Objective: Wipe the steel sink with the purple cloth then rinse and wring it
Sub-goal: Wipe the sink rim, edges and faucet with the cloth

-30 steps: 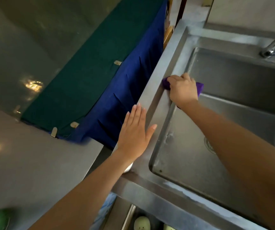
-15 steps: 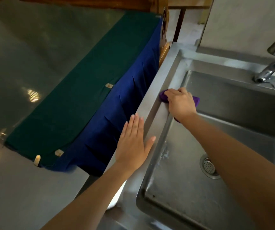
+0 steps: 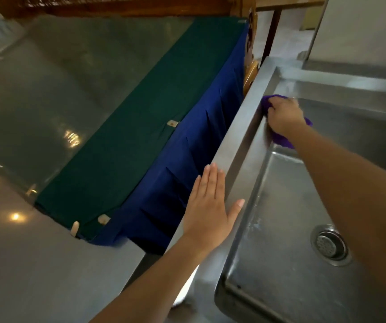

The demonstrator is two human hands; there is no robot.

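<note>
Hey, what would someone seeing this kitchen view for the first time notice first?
The right hand grips a purple cloth against the left rim of the steel sink, near its far corner. The left hand lies flat and open on that rim, nearer the camera. Left of the sink lies a green cloth with a blue skirt hanging at its edge.

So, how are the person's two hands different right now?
The left hand lies flat with straight fingers; the right hand is curled round the purple cloth. The left hand sits nearer the camera; the right hand is farther along. Both are at the rim of the steel sink.
</note>
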